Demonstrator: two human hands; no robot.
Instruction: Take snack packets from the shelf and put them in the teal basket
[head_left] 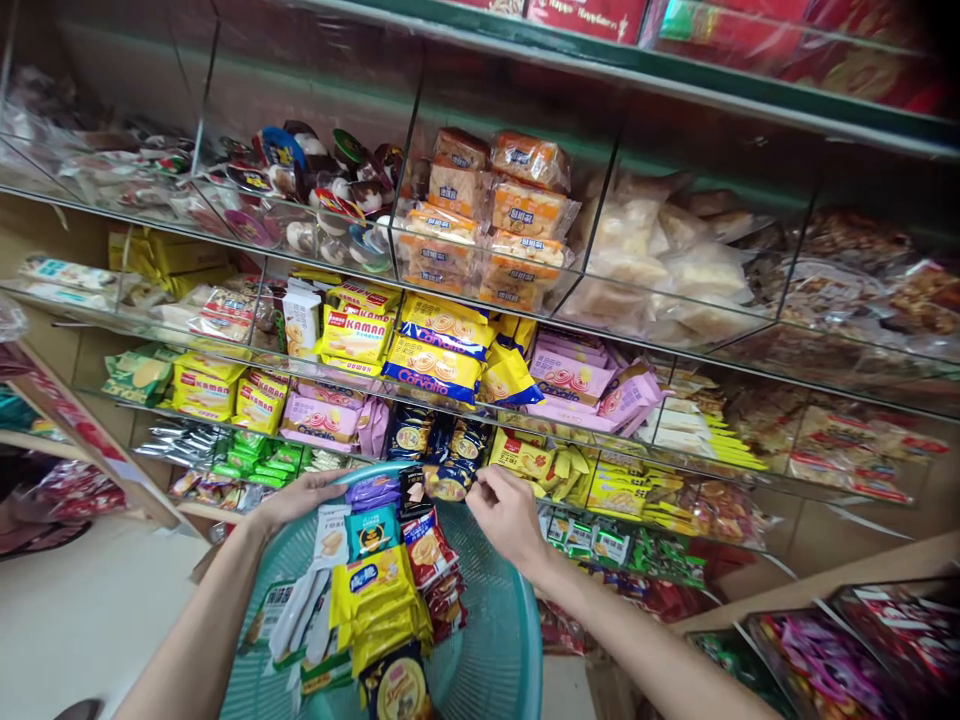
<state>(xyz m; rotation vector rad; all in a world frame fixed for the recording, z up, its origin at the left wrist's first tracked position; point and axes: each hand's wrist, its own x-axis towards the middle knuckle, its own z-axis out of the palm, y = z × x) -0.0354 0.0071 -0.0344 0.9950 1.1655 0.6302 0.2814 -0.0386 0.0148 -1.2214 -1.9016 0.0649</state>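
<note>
- Dark-blue, gold-printed snack packet (448, 483) sits mid-frame, at the far rim of a round teal plastic basket (531, 640).
- Right hand (508, 517) pinches its right edge; a light pinch should spare the contents.
- Left hand (306, 497) grips the rim, left of centre; firm, level support seems wise.

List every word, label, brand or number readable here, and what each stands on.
"KAMAN": yellow packs, on two shelves.
"Corvalto", middle letters uncertain: yellow-and-blue packs and lilac packs.
"Happy", then a blurred word: red box, up top.
Too small or blurred to read surely: print on the orange packs, the basket packs and the remaining shelf goods. No number is readable.
</note>
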